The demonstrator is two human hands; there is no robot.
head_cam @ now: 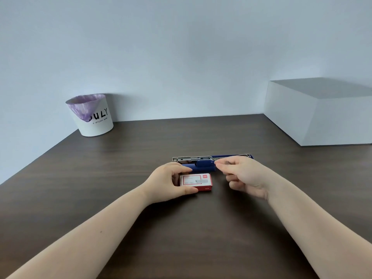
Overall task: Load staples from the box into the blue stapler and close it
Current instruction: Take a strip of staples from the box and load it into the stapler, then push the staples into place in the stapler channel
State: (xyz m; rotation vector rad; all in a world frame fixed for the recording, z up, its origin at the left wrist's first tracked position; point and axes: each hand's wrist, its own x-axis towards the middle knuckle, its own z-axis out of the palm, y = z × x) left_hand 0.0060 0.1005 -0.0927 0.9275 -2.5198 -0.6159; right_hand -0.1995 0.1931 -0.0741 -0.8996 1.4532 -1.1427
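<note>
Head view looks down on a dark wooden table (100,198) where the blue stapler (203,165) lies swung open flat, its metal staple channel stretched out along the far side. Just in front of it sits the red-and-white staple box (196,182), flat on the table. The left hand (169,183) grips the box's left end — thumb on the near edge, fingers over the far edge. The right hand (244,176) hovers by the stapler's hinge, thumb and forefinger pinched narrow; whether they hold staples I cannot tell. A white bin (91,115) with a purple liner stands far left — a white block (320,115) far right.
</note>
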